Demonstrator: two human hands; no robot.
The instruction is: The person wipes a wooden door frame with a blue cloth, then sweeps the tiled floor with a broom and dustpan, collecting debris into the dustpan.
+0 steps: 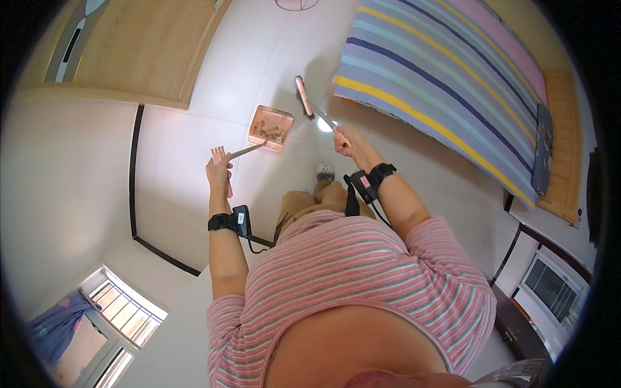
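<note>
My left hand (219, 169) is closed around the pink top of a long-handled dustpan's handle, from which short comb-like prongs stick up. The handle's grey pole runs to the pink dustpan (270, 127), whose pan holds dark dust and debris. In my right hand (350, 141) is the pink grip of a broom, its grey pole leading to the pink broom head (304, 97) with dark bristles. The broom head lies to the right of the dustpan and a little farther off, with a gap of floor tile between them. Both wrists wear black strapped devices.
A bed with a striped sheet (427, 82) stands on the right. Upper left is a wooden wardrobe (140, 48). A wall with a black skirting strip (133, 169) bounds the floor on the left. The foot of a round wire stand (297, 5) shows at the top. My shoe (325, 171) is below the broom.
</note>
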